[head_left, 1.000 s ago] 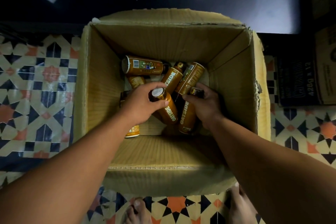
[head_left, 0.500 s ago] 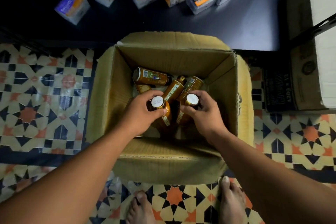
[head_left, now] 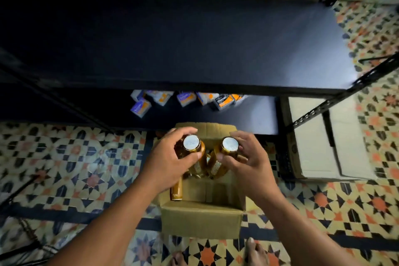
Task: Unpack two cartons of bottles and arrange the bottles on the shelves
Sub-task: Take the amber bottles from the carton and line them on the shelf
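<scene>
An open brown carton (head_left: 201, 219) stands on the patterned floor in front of a dark metal shelf (head_left: 172, 41). My left hand (head_left: 167, 161) grips an upright amber bottle with a white cap (head_left: 191, 143), lifted above the carton. My right hand (head_left: 248, 157) grips a second amber bottle with a white cap (head_left: 230, 145) beside it. Another amber bottle (head_left: 177, 190) lies inside the carton at its left wall. More bottles below my hands are mostly hidden.
Several small purple, orange and white packs (head_left: 185, 99) lie on the lower shelf board. A closed white and brown carton (head_left: 319, 142) sits under the shelf at the right. Black shelf posts (head_left: 336, 101) rise at the right. My bare feet (head_left: 254, 252) stand by the carton.
Both hands have lifted their bottles up out of the carton. My view has risen, so the upper shelf board now fills the top of the view.
</scene>
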The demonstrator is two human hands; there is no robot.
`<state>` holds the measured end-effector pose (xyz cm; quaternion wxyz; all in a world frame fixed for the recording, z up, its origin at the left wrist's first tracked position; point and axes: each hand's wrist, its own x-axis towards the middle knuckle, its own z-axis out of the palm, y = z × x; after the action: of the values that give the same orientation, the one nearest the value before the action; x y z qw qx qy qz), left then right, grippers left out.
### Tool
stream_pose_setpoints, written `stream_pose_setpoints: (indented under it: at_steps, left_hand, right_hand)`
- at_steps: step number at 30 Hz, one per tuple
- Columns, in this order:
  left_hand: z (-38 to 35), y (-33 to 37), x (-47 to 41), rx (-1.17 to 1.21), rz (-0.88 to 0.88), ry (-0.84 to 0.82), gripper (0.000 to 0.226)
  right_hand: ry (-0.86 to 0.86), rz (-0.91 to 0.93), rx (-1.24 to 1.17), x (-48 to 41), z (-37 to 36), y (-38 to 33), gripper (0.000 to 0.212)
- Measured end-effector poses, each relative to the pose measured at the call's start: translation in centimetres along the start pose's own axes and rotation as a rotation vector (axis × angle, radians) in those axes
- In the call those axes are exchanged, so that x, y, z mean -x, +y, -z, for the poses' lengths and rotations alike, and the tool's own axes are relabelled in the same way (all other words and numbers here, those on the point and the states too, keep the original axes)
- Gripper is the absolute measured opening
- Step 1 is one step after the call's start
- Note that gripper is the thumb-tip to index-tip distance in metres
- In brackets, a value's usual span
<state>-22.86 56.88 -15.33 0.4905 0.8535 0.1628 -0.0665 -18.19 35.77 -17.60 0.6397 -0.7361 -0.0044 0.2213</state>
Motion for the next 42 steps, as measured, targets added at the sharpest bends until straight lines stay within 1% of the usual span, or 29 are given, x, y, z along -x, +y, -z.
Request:
stream_pose_setpoints:
  at_steps: [3, 6, 10, 16, 21, 24, 30, 35, 42]
  left_hand:
    - [4.6, 7.4, 2.4, -0.004, -0.073, 0.052, 0.048]
    - [9.4, 14.7, 4.9, -0.015, -0.135, 0.086, 0.048]
    - [15.3, 23.6, 9.0, 0.005, -0.247, 0.119, 0.047]
    - [22.3, 34.0, 14.0, -0.01, -0.414, 0.188, 0.048]
    - [26.6, 40.2, 16.2, 0.003, -0.498, 0.22, 0.049]
    - [28.6, 42.5, 16.5, -0.002, -0.522, 0.227, 0.05]
    - [31.4, 45.2, 15.3, 0.035, -0.512, 0.262, 0.052]
    - [33.0, 45.7, 11.8, 0.009, -0.493, 0.348, 0.049]
    - [33.2, 45.5, 6.4, -0.026, -0.398, 0.416, 0.049]
  right_hand:
    - [0.007, 0.103, 0.048, 2.5, 0.2, -8.9, 0.043]
    - [0.011, 0.178, 0.04, 5.5, 0.6, -17.5, 0.041]
    - [0.035, 0.297, 0.108, 9.5, 0.9, -27.8, 0.046]
    - [0.107, 0.437, 0.101, 14.5, 1.1, -39.8, 0.047]
    - [0.138, 0.559, 0.14, 17.4, 1.5, -47.8, 0.047]
    - [0.135, 0.609, 0.15, 18.1, 1.4, -51.3, 0.045]
    - [0.086, 0.633, 0.158, 16.6, 1.0, -56.1, 0.045]
    - [0.034, 0.655, 0.189, 11.6, 0.1, -58.4, 0.048]
    - [-0.011, 0.592, 0.241, 2.7, -0.9, -58.3, 0.05]
